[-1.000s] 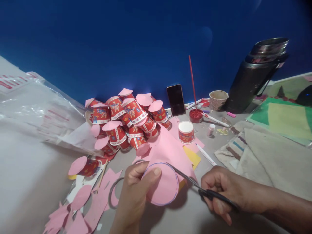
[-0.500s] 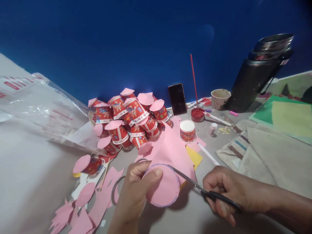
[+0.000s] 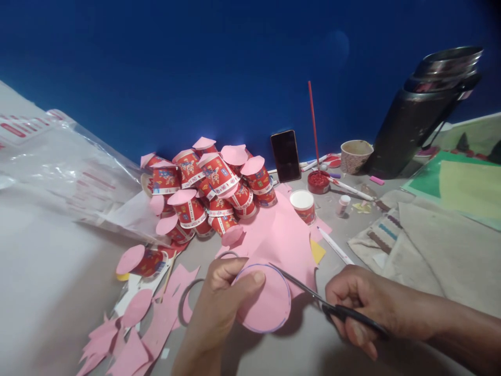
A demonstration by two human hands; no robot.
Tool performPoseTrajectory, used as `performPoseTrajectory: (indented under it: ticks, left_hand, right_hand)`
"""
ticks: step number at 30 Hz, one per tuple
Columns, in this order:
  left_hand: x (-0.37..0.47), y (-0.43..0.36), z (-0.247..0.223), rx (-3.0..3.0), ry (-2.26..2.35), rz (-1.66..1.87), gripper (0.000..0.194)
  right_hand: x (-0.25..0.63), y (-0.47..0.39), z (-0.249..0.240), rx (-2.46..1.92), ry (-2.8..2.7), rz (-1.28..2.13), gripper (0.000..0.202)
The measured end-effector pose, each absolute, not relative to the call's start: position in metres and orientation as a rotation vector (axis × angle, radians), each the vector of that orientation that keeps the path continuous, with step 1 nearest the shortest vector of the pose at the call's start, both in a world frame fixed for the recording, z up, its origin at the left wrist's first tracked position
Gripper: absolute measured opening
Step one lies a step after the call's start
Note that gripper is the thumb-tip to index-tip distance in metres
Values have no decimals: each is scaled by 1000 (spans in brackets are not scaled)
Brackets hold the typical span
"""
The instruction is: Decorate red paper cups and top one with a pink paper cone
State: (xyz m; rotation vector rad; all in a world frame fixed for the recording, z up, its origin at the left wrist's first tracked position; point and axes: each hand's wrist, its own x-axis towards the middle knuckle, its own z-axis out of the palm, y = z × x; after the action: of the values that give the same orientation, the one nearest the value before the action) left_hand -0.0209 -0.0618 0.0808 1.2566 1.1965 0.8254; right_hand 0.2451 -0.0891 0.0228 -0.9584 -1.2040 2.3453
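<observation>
Scissors (image 3: 325,304) held above grey bench (image 3: 299,347), R hand (image 3: 362,303) fingers clamped on handles; long axis diag., tips pt. back-left twd bench's back edge. L hand (image 3: 229,292) thumb & fingers pinch pink paper (image 3: 268,308) beside blades. Blue wall (image 3: 219,68) behind.

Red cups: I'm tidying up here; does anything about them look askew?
Yes: the cup pile is jumbled, cups tilting different ways. At its lower left, one red cup lies on its side, pink disc facing left.
</observation>
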Motion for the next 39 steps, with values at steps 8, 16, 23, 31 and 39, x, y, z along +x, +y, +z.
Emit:
performPoseTrajectory:
  ticks: [8,16,23,31,39]
  left_hand:
    - [-19,-60,84,1253,1211,808,48]
    - [-25,-60,82,1275,1244,813,42]
    - [-24,-58,86,1382,1211,750,44]
    - [-20,-59,88,1378,1174,671,44]
    - [-21,-58,91,1368,1155,629,43]
  right_hand:
    - [244,-90,19,-971,-1160,2349,48]
    - [243,-88,25,-1046,-1145,2370,39]
    - [244,-90,25,-1055,-1177,2372,39]
    - [245,-90,23,-1049,-1199,2379,45]
    - [247,-91,20,-1015,-1247,2366,52]
